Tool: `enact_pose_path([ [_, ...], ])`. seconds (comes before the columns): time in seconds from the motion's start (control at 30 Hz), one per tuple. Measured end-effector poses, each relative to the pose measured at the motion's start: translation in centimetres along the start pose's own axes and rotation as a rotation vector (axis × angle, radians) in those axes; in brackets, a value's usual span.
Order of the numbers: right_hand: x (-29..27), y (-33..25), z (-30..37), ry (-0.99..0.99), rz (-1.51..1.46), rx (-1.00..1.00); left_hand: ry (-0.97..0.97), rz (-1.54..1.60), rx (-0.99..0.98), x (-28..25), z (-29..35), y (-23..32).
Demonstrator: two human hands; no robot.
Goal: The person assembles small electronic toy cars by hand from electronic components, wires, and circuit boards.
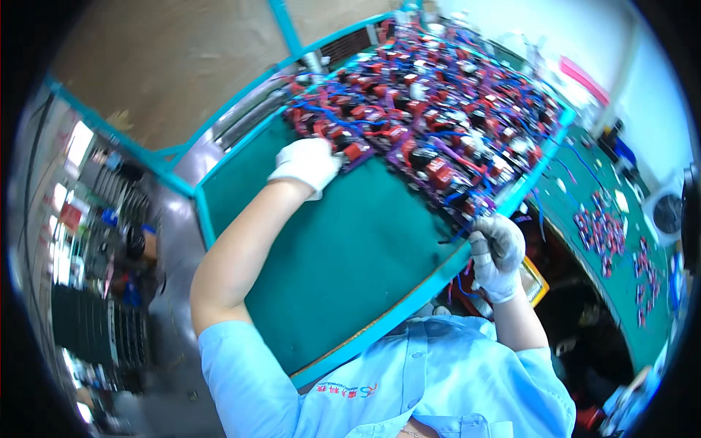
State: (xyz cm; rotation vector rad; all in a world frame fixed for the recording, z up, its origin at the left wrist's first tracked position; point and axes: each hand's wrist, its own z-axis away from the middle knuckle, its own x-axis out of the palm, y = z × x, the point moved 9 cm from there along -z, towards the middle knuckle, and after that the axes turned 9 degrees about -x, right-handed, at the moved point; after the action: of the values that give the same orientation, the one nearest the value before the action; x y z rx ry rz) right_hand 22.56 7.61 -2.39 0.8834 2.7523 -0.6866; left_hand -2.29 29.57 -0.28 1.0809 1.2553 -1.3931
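A large mass of purple circuit boards (438,171) covers the far part of a green-topped table, crowded with red and black components and blue and red wires. My left hand (310,162), in a white glove, is closed at the near left edge of the boards, its fingertips partly hidden against a board there. By the table's right rim, my right hand (499,252), gloved in white with greyish fingers, is curled at the near right corner of the boards. Motion blur softens both contacts.
A turquoise frame edges the green tabletop (328,263). To the right, a second green bench (584,190) carries smaller groups of boards and a white fan (664,212). A yellow-edged tray (537,281) sits below my right hand. Racks (95,321) stand at left.
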Motion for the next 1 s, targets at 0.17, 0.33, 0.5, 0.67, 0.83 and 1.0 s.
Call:
enact_pose_path([
  [0.17,-1.7,-2.5,5.7,0.093,-0.013,0.109,0.077,0.040,0.227,0.8,-0.3,-0.1],
  [0.33,-0.6,-2.1,12.9,-0.295,0.067,0.557,0.103,0.145,0.273,-0.3,-1.5,-4.1],
  [0.5,-3.1,-3.3,16.6,-0.359,0.095,0.630,0.353,0.549,0.613,-7.9,7.7,1.7],
  [0.67,-6.7,-3.7,18.9,-0.462,0.094,0.627,0.278,0.718,0.802,-11.1,21.3,10.5],
  [0.83,-14.2,-4.7,23.5,-0.670,0.074,0.728,0.289,0.271,1.152,-10.1,35.2,20.7],
  [1.0,-27.0,-4.1,34.3,-0.602,0.251,0.990,-0.049,-0.059,1.312,-5.2,41.4,30.9],
])
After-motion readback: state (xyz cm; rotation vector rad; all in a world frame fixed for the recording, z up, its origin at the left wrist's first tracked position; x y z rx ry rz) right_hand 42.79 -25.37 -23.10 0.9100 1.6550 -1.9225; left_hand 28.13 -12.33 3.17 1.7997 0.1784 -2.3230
